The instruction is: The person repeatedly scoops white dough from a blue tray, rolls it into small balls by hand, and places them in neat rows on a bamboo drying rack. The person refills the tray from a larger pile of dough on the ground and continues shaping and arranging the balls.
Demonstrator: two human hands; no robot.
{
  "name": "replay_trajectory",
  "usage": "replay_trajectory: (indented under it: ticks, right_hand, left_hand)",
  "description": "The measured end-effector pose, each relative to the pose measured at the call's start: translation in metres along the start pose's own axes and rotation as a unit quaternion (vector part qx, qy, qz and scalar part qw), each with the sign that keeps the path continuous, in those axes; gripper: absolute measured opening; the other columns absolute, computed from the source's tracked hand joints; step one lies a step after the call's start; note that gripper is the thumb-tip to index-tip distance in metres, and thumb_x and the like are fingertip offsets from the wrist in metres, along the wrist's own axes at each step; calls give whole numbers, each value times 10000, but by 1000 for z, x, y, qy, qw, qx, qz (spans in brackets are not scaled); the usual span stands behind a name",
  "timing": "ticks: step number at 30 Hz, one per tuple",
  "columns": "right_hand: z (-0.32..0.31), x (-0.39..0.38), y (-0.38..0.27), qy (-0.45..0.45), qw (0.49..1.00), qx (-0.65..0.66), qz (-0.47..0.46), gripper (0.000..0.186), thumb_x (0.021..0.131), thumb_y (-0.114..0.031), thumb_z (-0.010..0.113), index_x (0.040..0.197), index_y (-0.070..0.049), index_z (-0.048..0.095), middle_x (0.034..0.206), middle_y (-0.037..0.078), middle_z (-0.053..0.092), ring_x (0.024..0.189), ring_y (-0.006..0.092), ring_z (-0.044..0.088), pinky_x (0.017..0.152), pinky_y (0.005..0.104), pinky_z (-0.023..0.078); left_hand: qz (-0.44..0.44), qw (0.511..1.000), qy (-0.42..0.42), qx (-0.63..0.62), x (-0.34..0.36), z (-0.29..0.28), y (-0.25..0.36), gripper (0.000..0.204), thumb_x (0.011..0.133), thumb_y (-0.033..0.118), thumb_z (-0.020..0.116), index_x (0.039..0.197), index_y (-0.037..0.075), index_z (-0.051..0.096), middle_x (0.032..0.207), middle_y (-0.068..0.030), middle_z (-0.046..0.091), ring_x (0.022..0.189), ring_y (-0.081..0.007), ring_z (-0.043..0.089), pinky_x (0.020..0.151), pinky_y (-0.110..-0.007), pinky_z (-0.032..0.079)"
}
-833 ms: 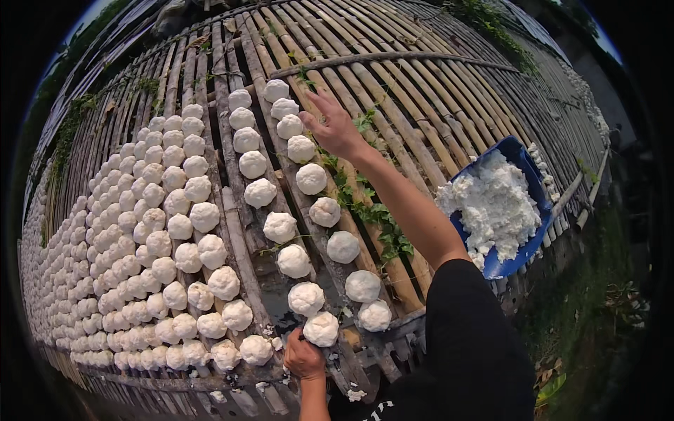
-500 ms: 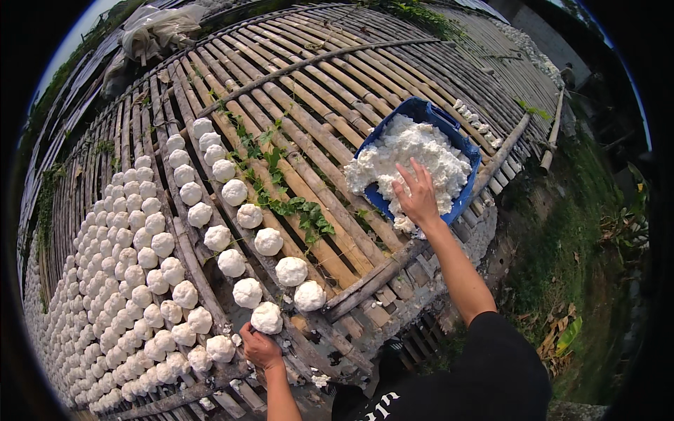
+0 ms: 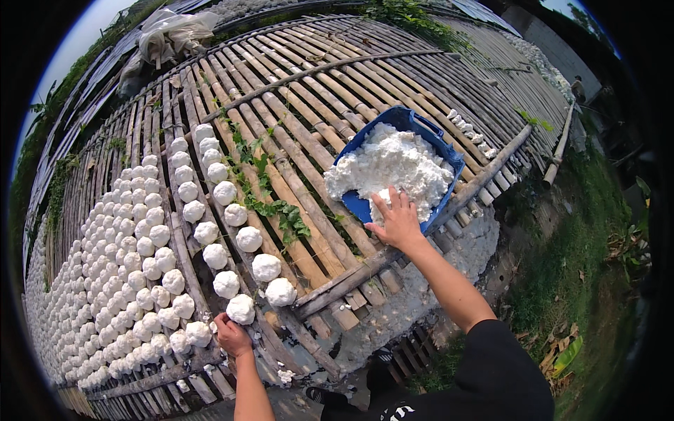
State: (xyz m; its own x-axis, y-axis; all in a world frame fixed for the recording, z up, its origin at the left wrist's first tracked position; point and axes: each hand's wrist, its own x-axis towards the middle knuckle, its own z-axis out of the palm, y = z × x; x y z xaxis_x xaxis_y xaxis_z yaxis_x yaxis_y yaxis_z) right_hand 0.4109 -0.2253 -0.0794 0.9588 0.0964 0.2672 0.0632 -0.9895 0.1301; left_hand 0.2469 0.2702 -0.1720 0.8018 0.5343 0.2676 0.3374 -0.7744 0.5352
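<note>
My left hand point(image 3: 232, 335) rests at the near edge of a bamboo rack point(image 3: 330, 291), just left of a white, lumpy ball point(image 3: 241, 309). Its fingers are curled, and whatever they close on is hidden; a small white crumb point(image 3: 213, 327) lies by the fingertips. My right hand point(image 3: 398, 222) reaches over the near side of a blue plastic crate point(image 3: 453, 158). With fingers spread, it touches the moist, crumbly white mass point(image 3: 407, 158) heaped inside. At the crate's near left corner some bare blue bottom shows.
Two rows of white balls point(image 3: 225, 193) run away from me, with many more balls point(image 3: 126, 266) packed at left. A green vine point(image 3: 281, 216) creeps across the slats. White scraps point(image 3: 469, 130) lie beyond the crate. Grass point(image 3: 583, 259) borders the rack at right.
The view has shifted, so the rack and balls appear farther left. My right hand has drawn back from the middle of the white mass to the crate's near edge. My left hand stays beside the same ball.
</note>
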Motion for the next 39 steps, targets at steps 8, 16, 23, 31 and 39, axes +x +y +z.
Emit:
replay_trajectory:
  ticks: [8,16,23,31,39]
  right_hand:
    - [34,19,0,-49,982,162,83,414,907,-147,722,1319,-182,696,1324,272,597,1089,506,654,956,554,598]
    - [-4,57,65,-13,769,579,270,727,836,-185,855,1496,-46,585,1351,218,702,1010,295,756,873,428,624]
    - [-28,61,83,-28,642,663,383,851,878,-145,837,1589,-151,370,1256,88,672,1055,237,683,841,496,618]
    - [-95,-20,64,-69,572,784,231,767,907,-150,819,1555,-178,410,1249,69,677,1022,217,704,789,473,642]
    - [-221,-205,-44,-129,756,589,-254,739,819,-106,803,1495,-107,504,1345,202,612,1252,325,643,1031,450,532]
  left_hand:
    - [-6,1000,9,-5,-1,0,4,239,964,111,500,1136,92,664,973,-213,766,875,-457,725,761,-561,539]
    - [-6,1000,9,-10,2,3,0,242,957,96,504,1147,88,653,970,-174,775,889,-415,741,776,-538,555]
    - [18,998,48,-42,3,15,-16,218,956,87,544,1151,90,641,968,-146,773,886,-391,748,767,-527,561]
    - [-68,940,235,-238,-59,-41,115,347,899,95,544,1223,-27,567,1173,-174,555,1069,-299,559,974,-432,447]
    - [-332,184,-505,-775,-192,-107,252,859,1035,763,392,1501,48,490,1485,-225,545,1442,-435,497,1212,-648,378]
